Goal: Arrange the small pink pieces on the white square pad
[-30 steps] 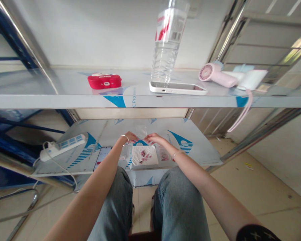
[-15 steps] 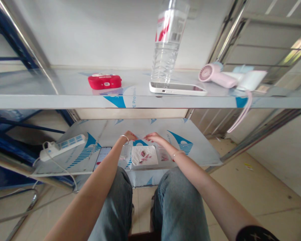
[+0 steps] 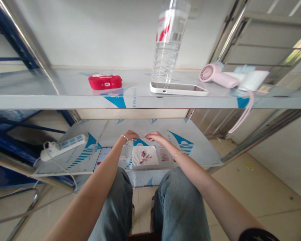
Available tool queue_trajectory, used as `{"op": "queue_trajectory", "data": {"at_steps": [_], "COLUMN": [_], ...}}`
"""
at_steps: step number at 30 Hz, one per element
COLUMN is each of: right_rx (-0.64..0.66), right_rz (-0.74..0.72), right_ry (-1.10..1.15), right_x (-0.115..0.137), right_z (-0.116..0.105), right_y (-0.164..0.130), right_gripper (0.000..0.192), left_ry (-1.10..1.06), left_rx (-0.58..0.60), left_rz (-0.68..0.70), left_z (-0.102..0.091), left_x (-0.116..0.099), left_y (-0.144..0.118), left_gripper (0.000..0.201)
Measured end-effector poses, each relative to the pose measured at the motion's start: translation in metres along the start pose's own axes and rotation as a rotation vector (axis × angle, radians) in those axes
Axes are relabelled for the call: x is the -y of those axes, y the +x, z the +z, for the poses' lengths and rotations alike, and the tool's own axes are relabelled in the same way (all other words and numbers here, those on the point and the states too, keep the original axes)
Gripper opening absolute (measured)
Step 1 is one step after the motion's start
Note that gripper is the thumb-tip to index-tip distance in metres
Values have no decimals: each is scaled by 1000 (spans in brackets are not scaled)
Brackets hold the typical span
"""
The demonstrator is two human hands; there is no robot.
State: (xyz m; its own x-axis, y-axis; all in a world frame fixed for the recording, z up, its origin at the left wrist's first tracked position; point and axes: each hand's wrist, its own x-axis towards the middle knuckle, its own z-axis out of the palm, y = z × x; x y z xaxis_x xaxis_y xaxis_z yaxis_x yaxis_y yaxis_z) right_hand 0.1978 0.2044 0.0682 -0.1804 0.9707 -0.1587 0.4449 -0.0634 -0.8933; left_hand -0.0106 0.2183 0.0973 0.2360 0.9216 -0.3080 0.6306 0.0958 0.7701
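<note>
Both hands reach over the lower shelf (image 3: 204, 150), fingertips just apart! Left hand (image 3: 131, 135) and right hand (image 3: 154, 136), each grip narrow and pinched, hold a thin clear film (image 3: 141, 135) between them, its outline faint. Nearer the knees lies a white sheet (image 3: 153, 151), red and pink bits (image 3: 145, 156) across its middle, a clear packet (image 3: 164, 153) just to its right. Up on the top shelf (image 3: 137, 75), a bottle (image 3: 168, 40) stands behind a white phone (image 3: 179, 89)!
</note>
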Motion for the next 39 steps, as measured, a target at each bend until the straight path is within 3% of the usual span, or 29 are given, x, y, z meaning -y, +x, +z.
{"op": "queue_trajectory", "data": {"at_steps": [6, 13, 20, 39], "right_rx": [26, 24, 2, 15], "right_rz": [-93, -8, 20, 30], "right_ry": [84, 110, 85, 7], "right_x": [-7, -18, -9, 10], "right_z": [3, 9, 12, 18], "right_y": [2, 16, 13, 0], "right_gripper": [26, 23, 21, 21], "left_ry": [-50, -47, -81, -1], "left_rx": [64, 58, 65, 64], "left_rz": [34, 61, 35, 119], "left_z": [2, 4, 6, 8], "left_x": [-4, -8, -4, -7], "left_y": [-3, -6, -1, -2], "left_gripper": [18, 14, 18, 13]}}
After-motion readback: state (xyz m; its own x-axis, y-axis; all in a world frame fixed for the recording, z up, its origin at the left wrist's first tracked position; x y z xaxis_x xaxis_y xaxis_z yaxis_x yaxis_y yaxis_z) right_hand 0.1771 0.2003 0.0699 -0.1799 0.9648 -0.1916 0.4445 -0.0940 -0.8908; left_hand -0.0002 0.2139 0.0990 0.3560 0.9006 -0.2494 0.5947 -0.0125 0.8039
